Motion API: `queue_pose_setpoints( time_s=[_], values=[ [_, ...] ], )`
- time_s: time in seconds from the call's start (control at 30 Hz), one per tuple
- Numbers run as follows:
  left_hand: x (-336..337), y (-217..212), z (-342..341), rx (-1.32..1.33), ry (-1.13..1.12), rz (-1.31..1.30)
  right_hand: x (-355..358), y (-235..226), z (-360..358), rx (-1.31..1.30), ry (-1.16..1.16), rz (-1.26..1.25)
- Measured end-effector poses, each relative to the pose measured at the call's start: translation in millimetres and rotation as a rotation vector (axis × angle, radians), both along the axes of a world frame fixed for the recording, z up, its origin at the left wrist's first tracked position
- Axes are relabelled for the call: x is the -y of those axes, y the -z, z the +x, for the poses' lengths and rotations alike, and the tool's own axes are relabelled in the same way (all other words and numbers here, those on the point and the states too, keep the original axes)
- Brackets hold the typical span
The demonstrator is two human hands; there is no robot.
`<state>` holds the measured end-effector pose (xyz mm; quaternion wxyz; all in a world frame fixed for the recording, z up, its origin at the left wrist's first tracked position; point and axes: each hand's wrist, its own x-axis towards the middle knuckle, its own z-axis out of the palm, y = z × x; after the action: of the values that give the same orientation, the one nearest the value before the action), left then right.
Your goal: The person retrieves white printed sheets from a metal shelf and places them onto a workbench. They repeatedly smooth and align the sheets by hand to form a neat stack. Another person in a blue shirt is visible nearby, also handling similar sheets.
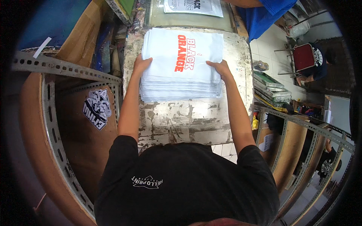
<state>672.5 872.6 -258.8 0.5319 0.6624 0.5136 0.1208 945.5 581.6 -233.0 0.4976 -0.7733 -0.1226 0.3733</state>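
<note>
A thick stack of thin white sheets or flat bags (162, 47) lies on a worn, paint-stained table (181, 126) in front of me. The top one carries red and outlined lettering, and the near edges fan out in layers. My left hand (142, 64) grips the stack's left side, thumb resting on the top sheet. On the opposite side my right hand (220, 69) holds it the same way, its thumb pointing inward. The other fingers of both hands are mostly hidden at the edges of the stack.
Beyond the stack, a similar printed sheet (207, 8) lies on a greenish framed surface (181, 20). A person in blue (260, 17) stands at the far right. Perforated metal racks (64, 67) flank me. Several green-edged frames (269, 81) and a red chair (302, 56) are on the right.
</note>
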Motion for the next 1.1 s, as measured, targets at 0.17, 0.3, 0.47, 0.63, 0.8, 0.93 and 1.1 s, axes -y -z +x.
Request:
queue_pose_setpoints(
  time_s=[0.17, 0.3, 0.47, 0.63, 0.8, 0.93, 1.1],
  values=[
    [-2, -10, -2, 0.087, -0.019, -0.111, -11, 1, 12, -0.032, -0.024, -0.024],
    [-4, -24, 0, 0.040, -0.001, -0.218, -14, -1, 6, 0.262, 0.074, -0.212],
    [7, -44, 0, -0.030, 0.009, -0.186, -22, -34, -91, 1.234, -0.293, 0.069],
    [0, -39, -8, -0.027, 0.077, -0.209, -27, -10, -149, 1.289, -0.755, 0.007],
    [5, -23, -11, -0.004, 0.052, -0.085, -27, 4, -151, 1.320, -0.802, -0.048],
    [0, -10, -12, -0.081, 0.026, 0.037, -30, 7, -150, 1.341, -0.821, -0.036],
    [76, -39, 12, -0.271, 0.187, 0.944, -20, -10, -151, 1.355, -0.766, -0.065]
  ],
)
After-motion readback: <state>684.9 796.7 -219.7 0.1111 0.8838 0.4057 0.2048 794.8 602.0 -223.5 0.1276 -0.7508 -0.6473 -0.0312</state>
